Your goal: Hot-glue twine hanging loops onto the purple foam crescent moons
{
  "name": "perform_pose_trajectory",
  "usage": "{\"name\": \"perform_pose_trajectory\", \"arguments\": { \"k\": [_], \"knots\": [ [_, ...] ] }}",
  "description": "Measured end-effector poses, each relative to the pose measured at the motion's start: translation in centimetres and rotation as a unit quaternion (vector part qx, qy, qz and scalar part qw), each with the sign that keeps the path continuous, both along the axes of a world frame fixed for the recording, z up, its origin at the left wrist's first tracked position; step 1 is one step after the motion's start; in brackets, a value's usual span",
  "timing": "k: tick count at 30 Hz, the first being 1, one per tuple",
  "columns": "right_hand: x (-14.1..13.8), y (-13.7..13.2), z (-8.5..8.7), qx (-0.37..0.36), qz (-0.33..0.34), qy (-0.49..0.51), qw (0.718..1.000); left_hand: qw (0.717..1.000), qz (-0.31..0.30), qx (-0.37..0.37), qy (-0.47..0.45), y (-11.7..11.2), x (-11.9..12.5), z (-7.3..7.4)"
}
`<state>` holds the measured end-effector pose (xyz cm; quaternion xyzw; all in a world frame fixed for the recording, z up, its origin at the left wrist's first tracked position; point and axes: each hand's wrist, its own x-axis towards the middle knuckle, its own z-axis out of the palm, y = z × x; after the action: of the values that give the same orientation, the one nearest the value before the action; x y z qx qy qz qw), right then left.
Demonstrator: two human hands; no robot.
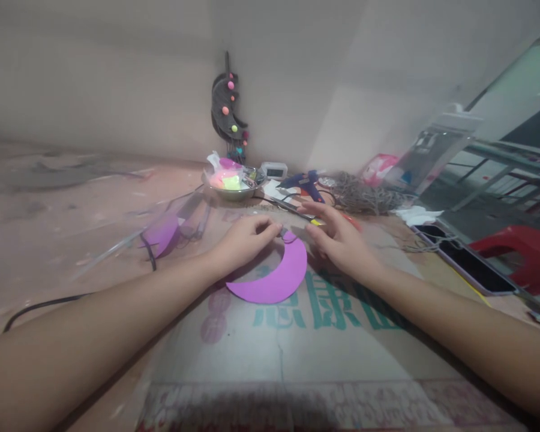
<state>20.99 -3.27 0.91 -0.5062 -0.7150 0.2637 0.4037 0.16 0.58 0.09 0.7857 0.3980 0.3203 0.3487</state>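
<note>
A purple crescent cut-out (pixel 279 279), apparently foam or card, lies on the printed cardboard sheet (pixel 252 354) in front of me. A bit of grey yarn (pixel 290 236) is wrapped about its upper tip. My left hand (pixel 247 240) is closed in a pinch at that tip, thumb and finger on the yarn; the exact grip is partly hidden. To the right of the crescent, my right hand (pixel 335 240) hovers with its fingers apart, holding nothing that shows.
Behind stand a metal bowl (pixel 234 192) of craft bits, a small digital clock (pixel 273 171), a blue glue gun (pixel 303 183) and a grey yarn heap (pixel 364 195). A phone (pixel 468 258) lies right, a purple scrap (pixel 162 234) left. A decorated grey crescent (pixel 222 111) hangs on the wall.
</note>
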Motion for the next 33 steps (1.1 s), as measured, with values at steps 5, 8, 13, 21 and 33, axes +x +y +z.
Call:
{"name": "perform_pose_trajectory", "arguments": {
  "k": [5,8,13,21,33],
  "knots": [
    [-0.65,-0.45,-0.06,-0.066,0.069,0.073,0.993,1.000,0.000,0.000,-0.001,-0.02,0.00,0.09],
    [-0.38,-0.15,-0.31,-0.066,0.077,0.041,0.994,1.000,0.001,-0.006,-0.006,-0.02,-0.04,0.15],
    [0.30,0.19,-0.29,0.078,0.034,-0.101,0.991,1.000,-0.005,-0.003,-0.009,0.05,-0.12,0.02],
    [-0.01,-0.25,0.25,0.175,0.019,-0.139,0.974,0.999,-0.026,0.026,0.023,0.10,0.05,-0.09],
    [-0.25,0.00,0.13,0.148,0.005,-0.149,0.978,0.997,-0.059,0.014,0.040,-0.23,0.03,0.25]
  ]
}}
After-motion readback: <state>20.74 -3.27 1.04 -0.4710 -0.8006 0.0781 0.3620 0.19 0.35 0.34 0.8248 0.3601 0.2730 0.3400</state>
